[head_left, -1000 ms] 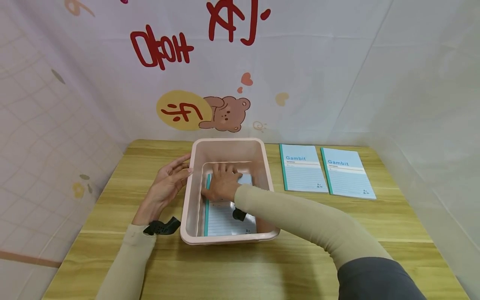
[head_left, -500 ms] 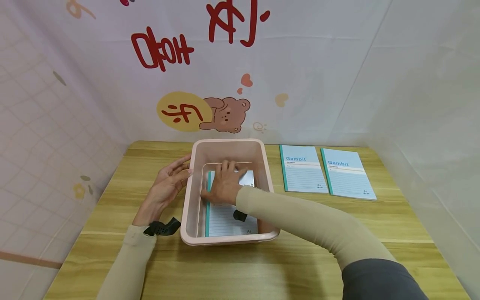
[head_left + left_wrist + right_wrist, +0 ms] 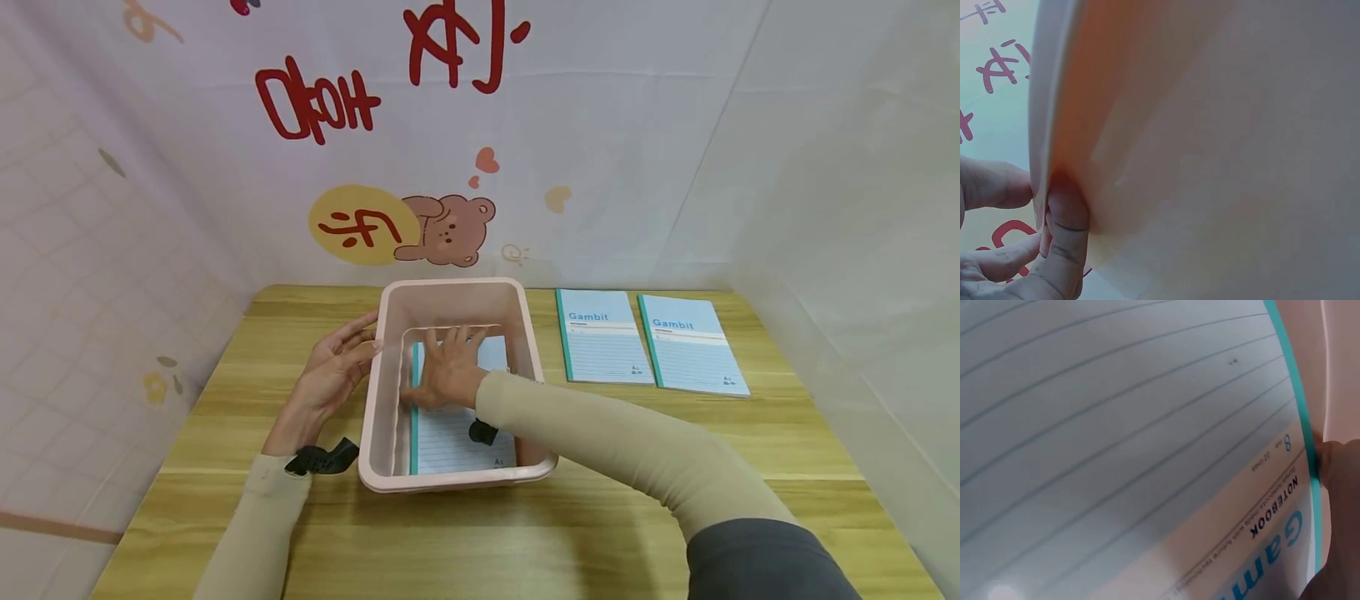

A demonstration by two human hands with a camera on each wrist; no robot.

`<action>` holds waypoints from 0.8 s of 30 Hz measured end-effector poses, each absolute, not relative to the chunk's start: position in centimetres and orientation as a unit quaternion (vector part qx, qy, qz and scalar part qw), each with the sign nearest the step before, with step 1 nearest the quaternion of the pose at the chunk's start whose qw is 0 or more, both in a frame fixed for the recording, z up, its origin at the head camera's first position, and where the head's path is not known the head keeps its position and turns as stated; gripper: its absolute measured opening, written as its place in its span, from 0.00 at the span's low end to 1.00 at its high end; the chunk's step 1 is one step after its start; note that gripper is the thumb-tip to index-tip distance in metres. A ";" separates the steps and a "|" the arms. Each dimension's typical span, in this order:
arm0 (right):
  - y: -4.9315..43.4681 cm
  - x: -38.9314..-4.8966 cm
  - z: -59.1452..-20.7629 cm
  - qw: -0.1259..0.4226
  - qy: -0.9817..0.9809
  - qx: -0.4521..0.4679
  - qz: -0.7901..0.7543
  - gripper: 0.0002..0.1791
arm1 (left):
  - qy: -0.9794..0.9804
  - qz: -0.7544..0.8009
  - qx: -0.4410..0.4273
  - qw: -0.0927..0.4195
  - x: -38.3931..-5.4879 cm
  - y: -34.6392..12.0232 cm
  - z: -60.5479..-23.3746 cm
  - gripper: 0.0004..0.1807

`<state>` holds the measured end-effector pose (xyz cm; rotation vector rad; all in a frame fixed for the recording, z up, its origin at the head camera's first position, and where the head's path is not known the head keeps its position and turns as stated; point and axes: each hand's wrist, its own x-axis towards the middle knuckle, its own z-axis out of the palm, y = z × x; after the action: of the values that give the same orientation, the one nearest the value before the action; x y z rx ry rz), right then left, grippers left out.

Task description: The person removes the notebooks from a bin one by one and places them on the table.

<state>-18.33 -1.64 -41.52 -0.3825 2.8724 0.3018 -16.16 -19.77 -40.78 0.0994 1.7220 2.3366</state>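
A pale pink plastic bin [image 3: 384,481] stands on the table, with a light blue lined notebook [image 3: 459,446] lying flat at its bottom. My left hand [image 3: 333,371] holds the bin's left rim; in the left wrist view its thumb and fingers pinch the rim from both sides. Inside the bin, my right hand [image 3: 447,375] lies over the upper part of the notebook with its fingers spread. The right wrist view shows the thumb [image 3: 1344,506] at the notebook's teal spine; the other fingertips are out of that view.
Two more notebooks, one [image 3: 603,337] nearer the bin and one [image 3: 692,343] farther right, lie side by side right of the bin. A white printed cloth [image 3: 622,167] rises behind the wooden table [image 3: 480,542] and along both sides.
The notebook in the bin has shifted slightly toward the bin's far end. My right hand's fingers drew together, then spread again. The left hand has kept its hold on the rim.
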 end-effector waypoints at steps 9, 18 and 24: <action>-1.7 -19.1 -41.3 0.097 0.979 -0.140 0.114 0.62 | 0.581 0.804 0.035 0.118 -16.5 -19.5 -41.0 0.35; -2.1 -20.1 -40.4 0.049 0.984 -0.147 0.088 0.55 | 0.583 0.803 0.037 0.117 -16.6 -19.8 -40.8 0.35; -1.8 -20.5 -39.0 0.028 0.987 -0.149 0.045 0.51 | 0.590 0.796 0.036 0.129 -16.4 -20.0 -40.7 0.35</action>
<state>-20.53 -1.78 -39.00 -0.4606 3.0488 0.1404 -16.39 -19.99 -40.65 0.1040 1.7147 2.3150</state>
